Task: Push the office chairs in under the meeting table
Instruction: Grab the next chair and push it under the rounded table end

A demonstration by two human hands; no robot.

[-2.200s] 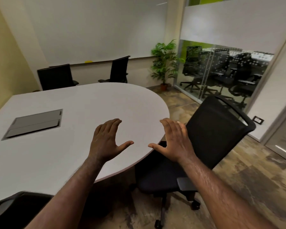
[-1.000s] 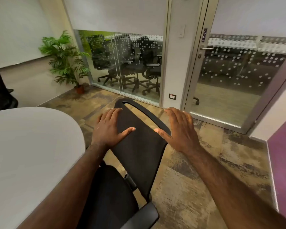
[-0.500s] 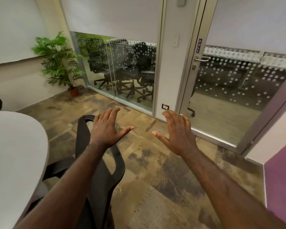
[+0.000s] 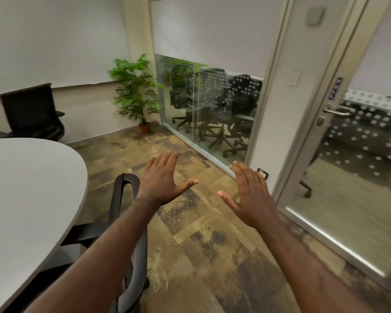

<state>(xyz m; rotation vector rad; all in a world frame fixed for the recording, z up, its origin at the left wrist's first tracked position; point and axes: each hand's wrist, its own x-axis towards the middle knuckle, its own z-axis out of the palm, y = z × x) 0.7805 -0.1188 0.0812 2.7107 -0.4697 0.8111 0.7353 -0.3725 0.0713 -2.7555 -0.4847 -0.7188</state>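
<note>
The white oval meeting table (image 4: 32, 188) fills the left side. A black office chair (image 4: 122, 195) stands at its rounded end, seen edge-on, with its seat under the tabletop and its backrest just off the table edge; my left forearm hides part of it. My left hand (image 4: 163, 184) hovers open, fingers spread, just right of the backrest's top, not touching it. My right hand (image 4: 251, 195) is open too, held over bare floor. A second black chair (image 4: 34, 114) stands at the table's far side by the wall.
A potted plant (image 4: 136, 91) stands in the far corner. A glass partition (image 4: 208, 109) with more chairs behind it runs along the right, then a glass door (image 4: 339, 114) with a metal handle. Patterned brown floor (image 4: 212, 245) lies between table and door.
The view swung right from the table to the chair, which has turned edge-on and now sits close to the table end. Both hands stay open and spread throughout.
</note>
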